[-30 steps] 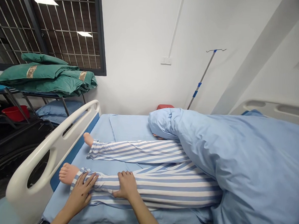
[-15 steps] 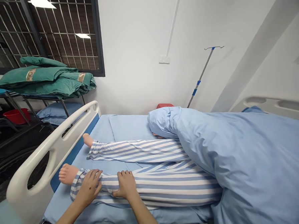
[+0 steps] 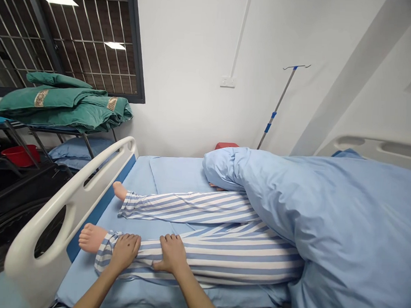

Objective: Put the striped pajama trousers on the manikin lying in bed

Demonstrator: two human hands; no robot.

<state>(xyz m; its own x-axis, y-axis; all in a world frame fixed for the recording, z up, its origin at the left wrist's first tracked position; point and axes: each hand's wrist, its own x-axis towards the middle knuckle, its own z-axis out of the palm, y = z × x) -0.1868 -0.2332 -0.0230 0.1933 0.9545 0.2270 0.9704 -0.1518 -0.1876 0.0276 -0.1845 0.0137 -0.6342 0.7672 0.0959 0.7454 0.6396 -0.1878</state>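
A figure lies on the bed in blue-and-white striped trousers point(image 3: 234, 254); its smooth bare feet look like a mannequin's. Over the lower part of the nearer leg, just above the ankle, my left hand point(image 3: 126, 250) is closed, fingers together and curled over the far side. My right hand point(image 3: 172, 253) grips the same leg farther up, below the knee, its thumb on the near side and fingers over the top. The near foot point(image 3: 92, 238) points up beside the footboard. Parallel to it lies the far leg point(image 3: 189, 206), untouched. A blue quilt point(image 3: 326, 211) hides the upper body.
The white footboard point(image 3: 70, 202) rises at the left end of the bed. Behind it are folded green quilts point(image 3: 59, 105) on chairs and a red basin point(image 3: 21, 155). An IV pole point(image 3: 279, 105) stands beyond the bed, near a red object point(image 3: 226, 145).
My left hand has drawn its fingers together and settled lower over the shin. My right hand keeps its place on the leg. The view has shifted slightly.
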